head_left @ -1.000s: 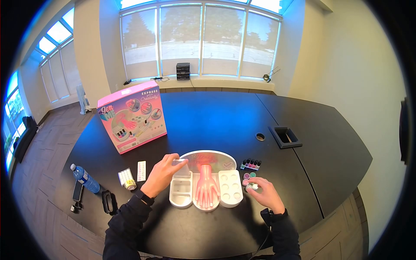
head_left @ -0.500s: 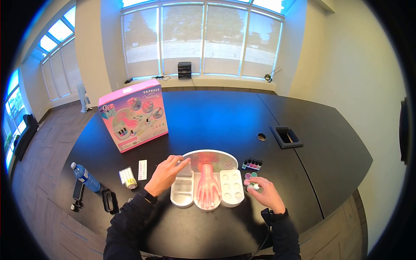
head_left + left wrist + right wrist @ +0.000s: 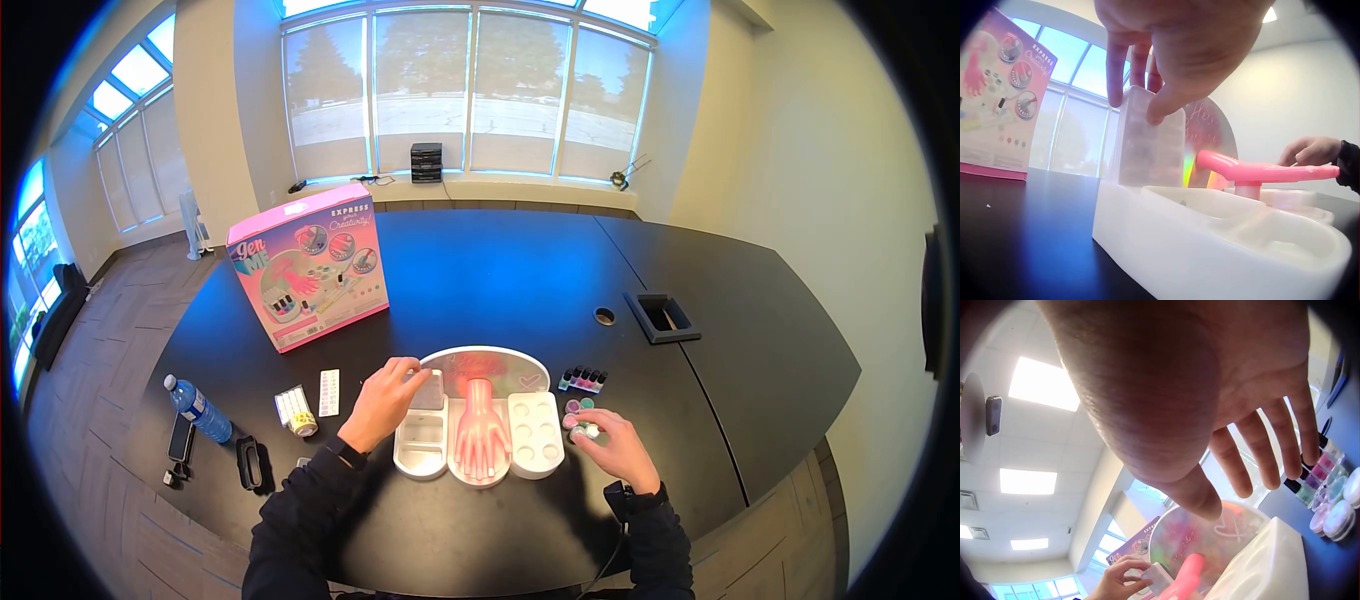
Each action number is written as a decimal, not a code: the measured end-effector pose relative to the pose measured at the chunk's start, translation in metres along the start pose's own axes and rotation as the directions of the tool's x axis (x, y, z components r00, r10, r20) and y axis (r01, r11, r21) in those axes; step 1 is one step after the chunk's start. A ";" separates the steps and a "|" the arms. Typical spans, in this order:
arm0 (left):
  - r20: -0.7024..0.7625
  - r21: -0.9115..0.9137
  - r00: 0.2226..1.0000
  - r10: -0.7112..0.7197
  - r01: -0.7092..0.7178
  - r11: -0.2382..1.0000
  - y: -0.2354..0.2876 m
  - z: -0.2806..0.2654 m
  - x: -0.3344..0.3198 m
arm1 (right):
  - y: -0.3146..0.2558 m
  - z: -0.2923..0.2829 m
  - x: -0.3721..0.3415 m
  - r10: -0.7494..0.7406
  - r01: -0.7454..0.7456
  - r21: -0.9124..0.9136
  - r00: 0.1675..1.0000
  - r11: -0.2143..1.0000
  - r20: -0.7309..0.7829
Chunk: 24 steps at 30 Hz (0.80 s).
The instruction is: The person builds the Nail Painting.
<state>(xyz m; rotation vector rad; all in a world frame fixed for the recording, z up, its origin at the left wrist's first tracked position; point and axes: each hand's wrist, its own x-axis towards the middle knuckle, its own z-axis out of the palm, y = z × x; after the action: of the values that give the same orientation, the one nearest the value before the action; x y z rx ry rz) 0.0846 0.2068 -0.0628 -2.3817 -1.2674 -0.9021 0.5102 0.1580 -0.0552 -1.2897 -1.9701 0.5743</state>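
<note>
My left hand (image 3: 383,405) pinches the top of a translucent white plastic box (image 3: 1150,147) between thumb and fingers. The box stands on end at the back of the white two-compartment tray (image 3: 1166,250), left of a pink model hand (image 3: 480,430). Behind the model hand rises a rounded mirror (image 3: 520,368) with pink lettering and a heart. On the other side is a white palette (image 3: 535,465) with several round wells. My right hand (image 3: 618,450) hovers by small glitter pots (image 3: 1338,519), fingers extended and apart in the right wrist view, holding nothing.
Nail polish bottles (image 3: 582,378) stand in a row behind the pots. To the left are a pink box (image 3: 310,270), a sticker sheet (image 3: 329,393), a yellow-and-white roll (image 3: 303,425), a water bottle (image 3: 200,410) and a black strap-like object (image 3: 252,466). A square socket (image 3: 662,318) sits in the table.
My left hand has shifted slightly, its fingers settling differently at the top of the translucent box, more of which now shows. The right hand stays beside the glitter pots.
</note>
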 end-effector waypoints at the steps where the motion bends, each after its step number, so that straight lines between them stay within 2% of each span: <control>1: -0.024 0.015 0.999 0.026 -0.026 1.000 -0.001 0.001 0.000 | 0.000 0.000 0.000 0.000 0.000 0.000 1.000 1.000 0.000; 14: -0.095 0.017 0.995 -0.008 0.010 1.000 0.000 0.004 -0.001 | -0.002 -0.003 0.000 0.019 -0.019 -0.003 1.000 1.000 0.005; 18: -0.139 -0.024 0.989 -0.051 0.049 0.999 0.001 0.000 0.001 | 0.006 -0.001 0.000 -0.030 0.030 -0.060 1.000 0.998 0.002; 24: -0.172 -0.100 0.978 -0.118 0.102 0.990 -0.001 -0.013 0.000 | 0.001 -0.001 0.000 -0.020 0.020 -0.052 1.000 0.998 0.004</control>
<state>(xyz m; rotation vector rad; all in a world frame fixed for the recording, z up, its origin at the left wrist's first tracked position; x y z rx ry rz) 0.0789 0.2002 -0.0534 -2.2556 -1.3252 -1.2001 0.5118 0.1588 -0.0549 -1.2992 -2.0102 0.5188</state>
